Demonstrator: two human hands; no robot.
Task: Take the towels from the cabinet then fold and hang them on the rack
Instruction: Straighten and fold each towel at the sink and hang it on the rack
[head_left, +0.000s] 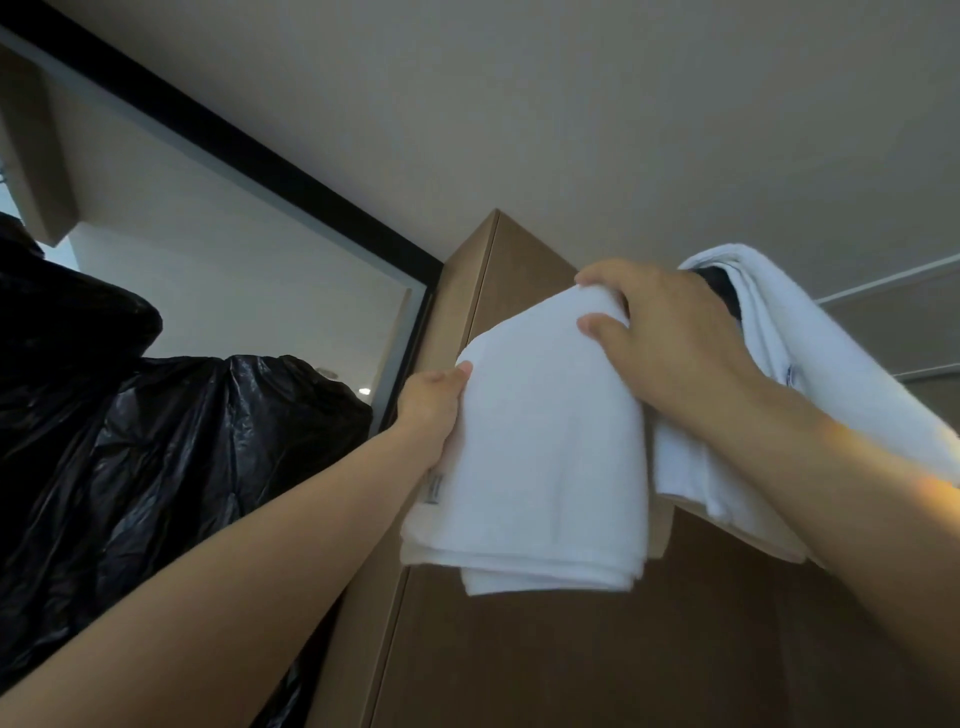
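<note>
1. I am holding a folded white towel (545, 441) up high, in front of the top of the brown cabinet (519, 270).
2. My left grip (434, 402) is pinching the towel's left edge. My thumb is lying on the front, and my other fingers are hiding behind the cloth.
3. My right grip (675, 343) is curling over the towel's top right corner, with my thumb pressing on the front.
4. The towel is hanging down between my two grips, with its long way going up and down. Its top edge is slanting up toward my right grip, which is the higher one.
5. A second white towel (841, 374) is lying just behind my right grip, draped over something dark (719, 291). I cannot tell if that is the rack.
6. A big black bag (156, 441) is sitting off to my left, well apart from the towel.
7. I think the hanging part is coming next. Most of the towel is dangling below my grips, so the top edge has to go over a bar first.
</note>
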